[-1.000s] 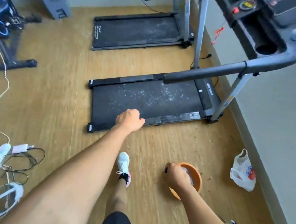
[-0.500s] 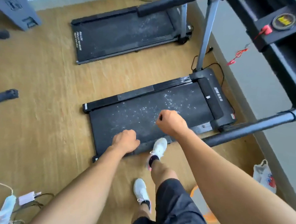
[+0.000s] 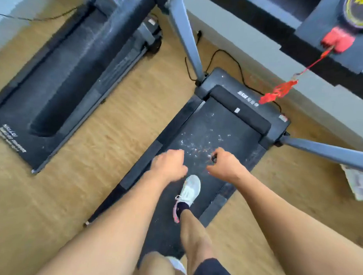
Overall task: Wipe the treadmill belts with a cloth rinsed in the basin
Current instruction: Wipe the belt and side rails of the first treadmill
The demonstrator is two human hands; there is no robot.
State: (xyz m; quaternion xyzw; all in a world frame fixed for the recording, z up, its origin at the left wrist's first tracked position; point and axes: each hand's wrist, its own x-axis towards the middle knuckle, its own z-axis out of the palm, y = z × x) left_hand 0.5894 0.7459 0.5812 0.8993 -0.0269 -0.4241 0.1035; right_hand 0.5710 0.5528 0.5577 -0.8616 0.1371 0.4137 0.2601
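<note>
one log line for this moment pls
left hand: fist, nothing seen held | right hand: curled, contents unclear | shoe: on near belt | white specks: on belt | cloth, basin: not in view

Shoe [image 3: 189, 190] now on belt [image 3: 208, 128]

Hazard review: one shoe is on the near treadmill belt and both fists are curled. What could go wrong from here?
The shoe stands on the belt just behind the white specks; a step forward may grind them in.
The red cord dangles from the console near the belt's front; a reaching arm could snag it.
Neither the left hand nor the right hand shows a cloth, so wiping may stall.
</note>
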